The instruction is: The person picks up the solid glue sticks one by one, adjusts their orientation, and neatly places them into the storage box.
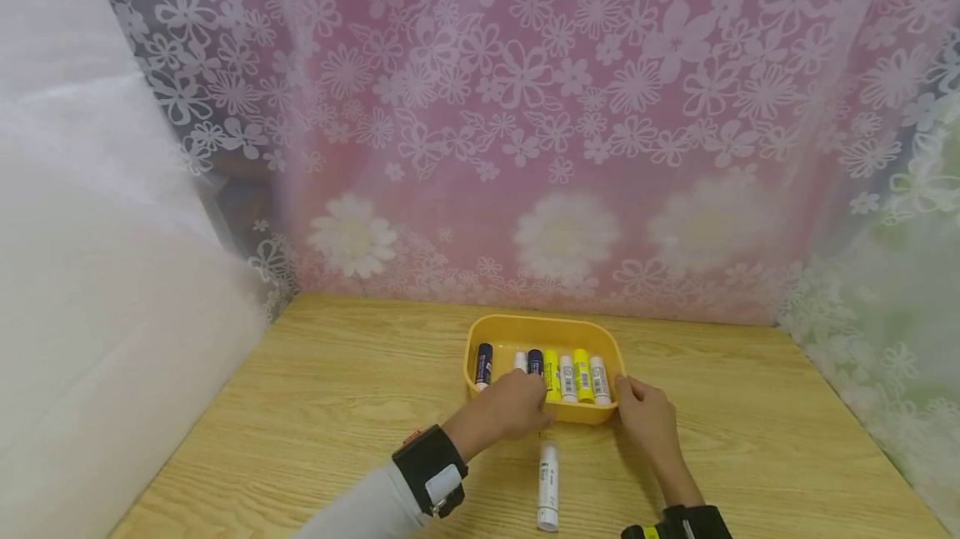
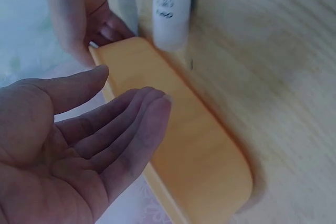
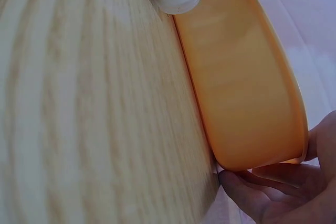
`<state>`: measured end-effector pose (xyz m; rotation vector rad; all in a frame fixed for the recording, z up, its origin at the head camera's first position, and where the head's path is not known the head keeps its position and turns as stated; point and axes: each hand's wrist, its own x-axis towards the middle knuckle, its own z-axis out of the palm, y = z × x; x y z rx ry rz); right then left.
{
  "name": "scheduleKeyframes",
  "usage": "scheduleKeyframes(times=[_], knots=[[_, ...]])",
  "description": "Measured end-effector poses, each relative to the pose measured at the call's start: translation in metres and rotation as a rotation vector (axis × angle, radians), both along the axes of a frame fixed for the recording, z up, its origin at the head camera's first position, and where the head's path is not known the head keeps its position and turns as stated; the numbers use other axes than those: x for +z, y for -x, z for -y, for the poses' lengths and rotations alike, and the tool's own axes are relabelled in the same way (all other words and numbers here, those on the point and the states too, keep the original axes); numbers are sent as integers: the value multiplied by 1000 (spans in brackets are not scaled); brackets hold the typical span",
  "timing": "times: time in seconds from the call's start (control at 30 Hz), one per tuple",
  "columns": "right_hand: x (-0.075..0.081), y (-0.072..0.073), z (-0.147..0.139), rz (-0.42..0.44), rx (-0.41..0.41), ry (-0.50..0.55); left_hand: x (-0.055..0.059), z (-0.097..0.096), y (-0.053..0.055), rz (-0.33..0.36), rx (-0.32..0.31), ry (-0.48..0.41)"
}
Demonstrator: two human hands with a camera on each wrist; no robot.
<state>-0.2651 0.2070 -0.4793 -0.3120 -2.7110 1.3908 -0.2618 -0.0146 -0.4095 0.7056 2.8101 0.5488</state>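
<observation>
A yellow plastic tray (image 1: pixel 540 326) sits on the table with a row of glue sticks in white, yellow (image 1: pixel 582 375) and navy (image 1: pixel 484 365). My left hand (image 1: pixel 512 406) is over the tray's near side and covers part of the row. In the left wrist view that hand (image 2: pixel 89 145) has loosely bent fingers, its thumb apart and nothing between them. My right hand (image 1: pixel 649 422) holds the tray's right end; in the right wrist view its thumb and fingers (image 3: pixel 244 195) close on the rim and wall. A white glue stick (image 1: pixel 548 489) lies on the table before the tray.
The wooden table (image 1: pixel 360 372) runs back to a pink floral curtain (image 1: pixel 480 147). White sheeting (image 1: pixel 112 272) hangs on the left and a floral sheet (image 1: pixel 885 297) on the right. Both wrists wear black bands (image 1: pixel 431 468).
</observation>
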Motion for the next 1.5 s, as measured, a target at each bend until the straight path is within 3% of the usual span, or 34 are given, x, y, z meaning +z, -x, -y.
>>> scheduleKeyframes(times=[0.27, 0.57, 1.2, 1.5], knots=[[-2, 1, -1, -3, -1, -13, -12, 0, -11, 114, 14, 22], [-2, 2, -1, 15, 9, -10, -16, -2, -24, 190, 40, 20], [-4, 2, -1, 3, -1, -10, -25, -10, -26, 231, 60, 127], [-6, 2, -2, -3, -1, -15, -25, -11, -26, 199, 43, 153]])
